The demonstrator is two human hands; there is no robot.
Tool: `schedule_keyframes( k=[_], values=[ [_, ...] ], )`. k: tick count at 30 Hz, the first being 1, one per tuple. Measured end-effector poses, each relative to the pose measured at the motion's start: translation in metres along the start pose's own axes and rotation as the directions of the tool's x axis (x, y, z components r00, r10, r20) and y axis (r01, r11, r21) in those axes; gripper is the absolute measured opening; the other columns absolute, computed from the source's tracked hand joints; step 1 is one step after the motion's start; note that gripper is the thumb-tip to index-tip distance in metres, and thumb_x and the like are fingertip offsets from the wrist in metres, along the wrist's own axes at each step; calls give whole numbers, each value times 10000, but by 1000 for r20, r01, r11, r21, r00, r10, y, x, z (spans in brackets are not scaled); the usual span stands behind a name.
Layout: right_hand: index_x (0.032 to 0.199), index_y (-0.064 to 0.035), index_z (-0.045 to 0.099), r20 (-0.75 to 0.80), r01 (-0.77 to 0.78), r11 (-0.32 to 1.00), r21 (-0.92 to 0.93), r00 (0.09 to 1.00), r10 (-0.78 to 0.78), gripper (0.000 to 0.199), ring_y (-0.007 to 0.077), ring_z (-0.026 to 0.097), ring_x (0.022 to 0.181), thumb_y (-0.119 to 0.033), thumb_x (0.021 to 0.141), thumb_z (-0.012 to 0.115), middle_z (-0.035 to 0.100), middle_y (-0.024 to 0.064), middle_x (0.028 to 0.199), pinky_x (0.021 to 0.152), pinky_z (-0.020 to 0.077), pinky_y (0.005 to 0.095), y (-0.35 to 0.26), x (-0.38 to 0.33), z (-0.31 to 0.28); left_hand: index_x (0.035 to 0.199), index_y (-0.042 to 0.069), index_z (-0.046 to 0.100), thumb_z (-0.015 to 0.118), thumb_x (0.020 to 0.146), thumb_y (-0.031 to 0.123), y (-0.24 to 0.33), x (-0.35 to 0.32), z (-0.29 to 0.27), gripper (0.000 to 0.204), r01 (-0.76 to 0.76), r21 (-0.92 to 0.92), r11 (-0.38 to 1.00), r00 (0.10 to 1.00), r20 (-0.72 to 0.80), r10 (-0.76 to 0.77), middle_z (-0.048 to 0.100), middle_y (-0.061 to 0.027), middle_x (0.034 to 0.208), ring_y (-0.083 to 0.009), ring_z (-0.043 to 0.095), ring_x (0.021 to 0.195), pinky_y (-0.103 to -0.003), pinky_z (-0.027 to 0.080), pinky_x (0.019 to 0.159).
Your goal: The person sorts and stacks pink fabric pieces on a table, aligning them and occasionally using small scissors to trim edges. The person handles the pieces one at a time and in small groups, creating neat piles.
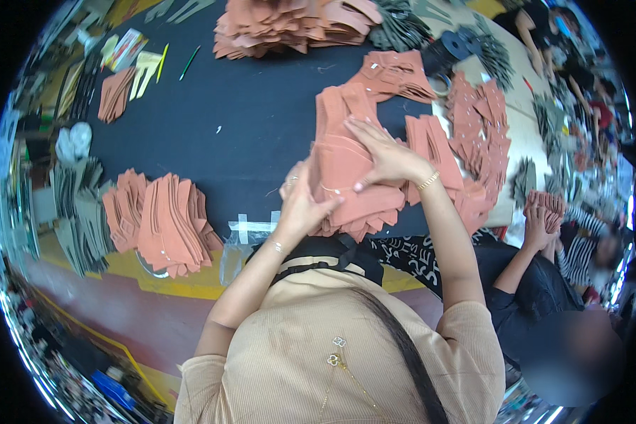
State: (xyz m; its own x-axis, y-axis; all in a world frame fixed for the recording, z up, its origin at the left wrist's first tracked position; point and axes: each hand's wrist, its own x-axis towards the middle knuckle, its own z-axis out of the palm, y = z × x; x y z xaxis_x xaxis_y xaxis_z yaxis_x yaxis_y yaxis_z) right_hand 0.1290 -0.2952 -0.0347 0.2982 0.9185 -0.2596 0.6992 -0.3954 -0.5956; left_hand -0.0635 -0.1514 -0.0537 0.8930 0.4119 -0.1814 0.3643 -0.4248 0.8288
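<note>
Both hands are on a thick stack of salmon fabric pieces [346, 166], which sits at the near edge of the dark surface [247, 113], right in front of the person's body. L hand [304, 203]: fingers at the stack's left side, thumb over the top; can't tell whether it grips. R hand [385, 155]: open, fingers spread across the top layer (gold bracelet [430, 181] at that wrist). Just R of the stack, a smaller salmon bundle [434, 152]; behind it, another bundle [396, 74]. Far side: big salmon pile [283, 28], next to grey-green pieces [401, 28]. Well to the L, near edge: a fanned salmon bundle [173, 222] w/ more beside it, plus a grey-green batch [81, 205]. Far L: yellow pencil [162, 62] & green pencil [189, 62], apart. On the R, a co-worker's hand [539, 227] is on a ridged salmon bundle [546, 203].
</note>
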Motion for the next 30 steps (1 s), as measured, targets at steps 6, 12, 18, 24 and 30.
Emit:
schedule_keyframes(
  k=[6,12,18,24,30],
  values=[
    [1362,-132,479,33,51,978,204,998,-59,928,341,227,1423,-242,532,878,269,133,1537,1152,227,465,-4,-21,-10,1367,32,392,796,711,239,16,-15,-6,798,-145,-115,983,984,90,156,447,-197,1361,-358,396,1320,-434,310,1092],
    [1263,-125,583,-98,81,982,173,993,-64,752,295,400,1339,-75,556,833,387,103,1480,1138,276,446,-13,-31,2,1464,90,186,610,935,228,-29,23,-30,692,371,-816,443,924,371,-90,577,-155,1183,-198,539,1165,-346,414,1000],
    [1320,-103,533,-120,-32,982,188,991,55,798,262,425,1327,-95,579,829,414,113,1464,1154,242,465,-21,-38,7,1423,41,343,629,934,273,-44,35,-23,613,346,-725,595,840,522,147,588,-83,1115,-126,527,1053,-268,421,924],
    [1350,-113,510,-200,-85,996,-18,977,80,818,275,391,1351,-82,592,816,352,122,1501,1150,245,473,-32,-49,8,1304,-15,516,562,954,408,-42,48,-22,550,351,-600,719,831,554,56,625,-121,1138,-129,546,1015,-268,422,910],
    [1185,-153,580,-207,7,1000,-21,978,-12,602,360,317,1385,-55,628,785,309,168,1508,1136,237,510,-30,-60,11,1256,-34,546,546,957,431,-40,46,-21,553,352,-564,747,846,533,4,626,-116,1124,-145,557,984,-278,423,911]
  ],
)
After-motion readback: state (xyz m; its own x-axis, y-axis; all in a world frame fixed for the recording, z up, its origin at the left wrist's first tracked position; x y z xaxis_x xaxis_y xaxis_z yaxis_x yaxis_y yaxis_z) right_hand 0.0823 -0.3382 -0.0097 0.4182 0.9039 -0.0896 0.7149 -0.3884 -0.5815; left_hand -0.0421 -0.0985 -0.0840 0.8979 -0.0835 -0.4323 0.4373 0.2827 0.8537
